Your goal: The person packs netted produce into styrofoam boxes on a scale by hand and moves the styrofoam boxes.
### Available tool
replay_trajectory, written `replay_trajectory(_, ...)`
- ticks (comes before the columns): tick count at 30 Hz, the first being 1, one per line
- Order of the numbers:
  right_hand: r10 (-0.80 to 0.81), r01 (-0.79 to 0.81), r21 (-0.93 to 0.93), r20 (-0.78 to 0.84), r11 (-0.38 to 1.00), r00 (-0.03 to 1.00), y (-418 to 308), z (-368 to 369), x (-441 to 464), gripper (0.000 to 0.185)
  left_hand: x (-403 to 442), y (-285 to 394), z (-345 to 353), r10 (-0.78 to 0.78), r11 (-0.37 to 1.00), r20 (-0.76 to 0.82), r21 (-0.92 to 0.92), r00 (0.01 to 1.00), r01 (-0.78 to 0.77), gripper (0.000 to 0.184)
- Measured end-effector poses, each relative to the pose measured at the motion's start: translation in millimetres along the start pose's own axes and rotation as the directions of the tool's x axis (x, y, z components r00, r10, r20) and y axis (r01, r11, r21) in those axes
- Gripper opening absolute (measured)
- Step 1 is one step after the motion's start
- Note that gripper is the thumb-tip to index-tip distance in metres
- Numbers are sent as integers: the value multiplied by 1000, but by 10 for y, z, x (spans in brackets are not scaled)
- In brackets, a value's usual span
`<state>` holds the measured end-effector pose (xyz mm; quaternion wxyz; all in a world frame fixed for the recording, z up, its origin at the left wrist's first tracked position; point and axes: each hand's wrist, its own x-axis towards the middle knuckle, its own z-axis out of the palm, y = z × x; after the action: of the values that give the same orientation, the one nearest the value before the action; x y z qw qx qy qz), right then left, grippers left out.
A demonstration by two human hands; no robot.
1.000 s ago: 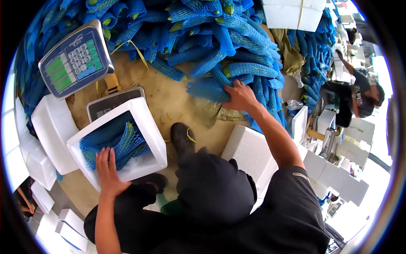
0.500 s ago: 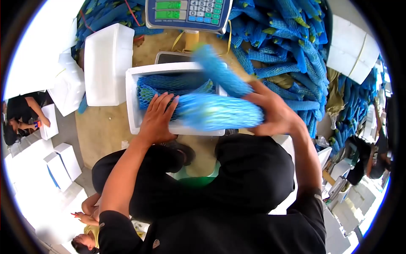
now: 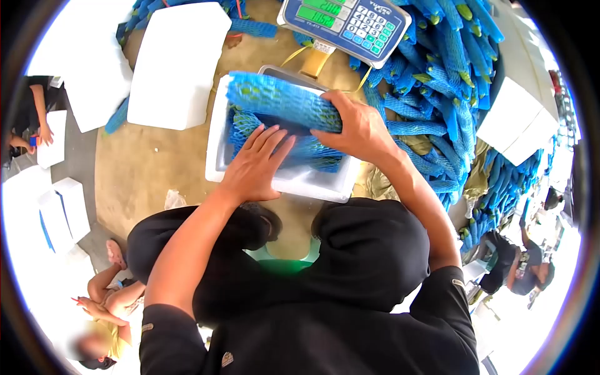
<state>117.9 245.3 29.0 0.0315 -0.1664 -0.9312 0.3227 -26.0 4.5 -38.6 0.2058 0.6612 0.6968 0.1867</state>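
A white foam box [image 3: 215, 164] sits on the scale in front of me, with several long pieces of produce in blue foam net [image 3: 244, 125] inside. My right hand [image 3: 361, 125] grips one end of a net-sleeved piece of produce [image 3: 281, 100], holding it crosswise over the back of the box; green shows through its mesh. My left hand [image 3: 255, 164] reaches over the near rim, fingers stretched out and spread over the netted pieces. Whether its fingertips press on them I cannot tell. Motion blurs part of the contents.
The scale's display and keypad [image 3: 345, 25] stand behind the box. A large heap of blue-netted produce [image 3: 431, 94] lies at the right. White foam boxes [image 3: 178, 69] stand at the left and another white box [image 3: 519, 122] at the right. Other people sit or work at both sides.
Two netted pieces were blurred near my right hand; now it holds one, over the box's back. My left hand stays at the box. The view has shifted and tilted.
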Motion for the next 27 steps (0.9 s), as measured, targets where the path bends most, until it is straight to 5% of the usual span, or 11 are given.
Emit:
replay_trajectory(1,11,-12,-50,-24,999,1000,-32,38,46,66,-9,-2,17,-1,1000,-4,-3,1000,1,107)
replay_trajectory(4,-311,278,-272,-86,921,947,7,268,169,66,-19,-12,57,4,999,-28,33,1000,-3,108)
replay_trajectory(17,-174,164,-436,18,885,985,213,784,59,46,9,-11,-76,4,996,2,-86,1000,-4,110)
replay_trajectory(21,-182,149,-350,-63,925,981,260,797,-2,47,51,-100,31,-90,987,-97,-143,991,75,76)
replay_trajectory(22,-180,152,-254,-90,955,980,256,722,20,49,59,-144,22,-64,983,-173,-183,983,32,45)
replay_trajectory(25,-193,180,-161,-67,970,979,98,375,-72,51,-22,-307,-88,-155,980,-388,-177,909,92,29)
replay_trajectory(27,-182,182,-24,7,983,983,50,326,-204,53,0,-237,-257,-250,930,-563,-366,788,34,21)
